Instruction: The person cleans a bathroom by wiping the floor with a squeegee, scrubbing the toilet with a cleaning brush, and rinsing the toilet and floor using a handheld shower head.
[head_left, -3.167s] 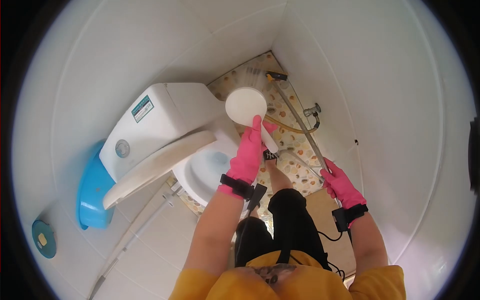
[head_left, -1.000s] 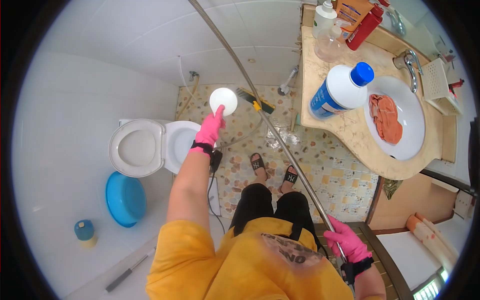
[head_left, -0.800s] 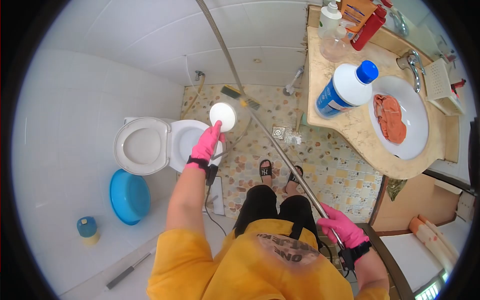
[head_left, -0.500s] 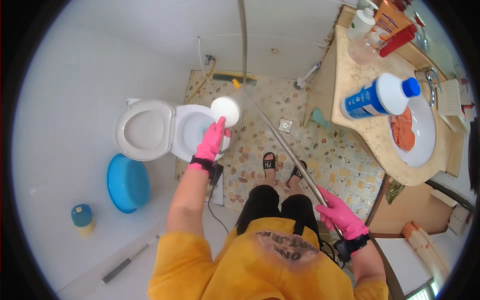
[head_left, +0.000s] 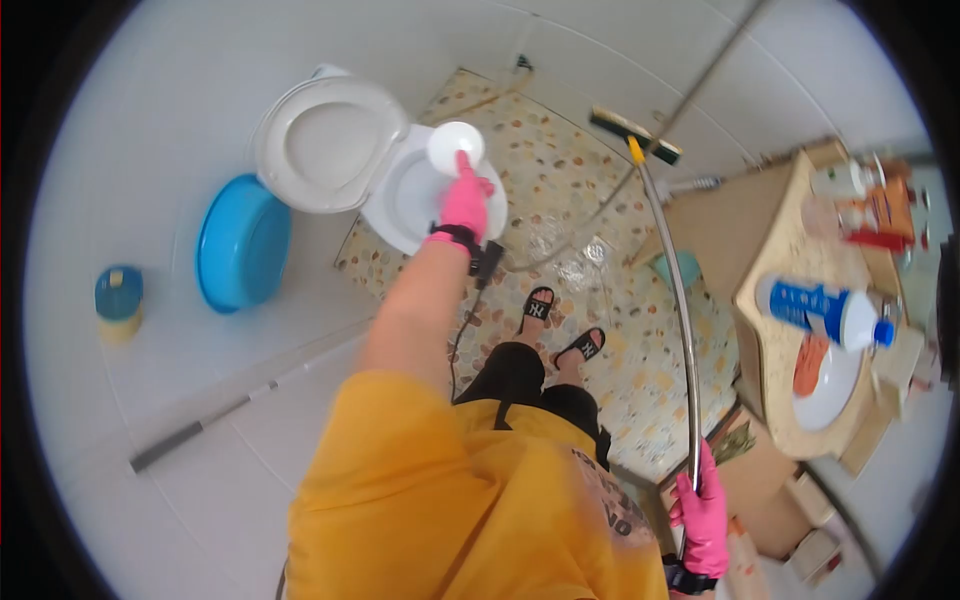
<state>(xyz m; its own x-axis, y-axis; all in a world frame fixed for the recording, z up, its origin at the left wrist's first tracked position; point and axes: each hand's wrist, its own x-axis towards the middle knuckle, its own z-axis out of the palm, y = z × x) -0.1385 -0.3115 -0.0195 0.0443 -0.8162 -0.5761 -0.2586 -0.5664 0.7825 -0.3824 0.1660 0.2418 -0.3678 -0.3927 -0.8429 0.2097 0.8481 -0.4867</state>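
Observation:
My left hand (head_left: 466,206), in a pink rubber glove, is closed on a white round shower head (head_left: 455,148), held over the toilet bowl's edge. Its metal hose (head_left: 612,195) runs down from the upper right and curves low over the floor. My right hand (head_left: 703,512), gloved too, wraps round the metal handle of a floor brush (head_left: 684,330). The brush's long dark head, joined by a yellow neck, is at the wall's foot; its bristles are hard to make out. The toilet (head_left: 412,190) stands with its lid (head_left: 335,145) raised.
Wet, shiny pebble-pattern floor (head_left: 570,262) lies before my sandalled feet. A blue basin (head_left: 243,245) is beside the toilet. On the right, a washbasin counter (head_left: 765,290) bears a blue-and-white bottle (head_left: 815,310) and several toiletries. An orange cloth (head_left: 810,365) lies in the sink.
My view has turned, and the brush head now lies farther right along the wall. My right hand is lower, and water shines on the floor near the drain.

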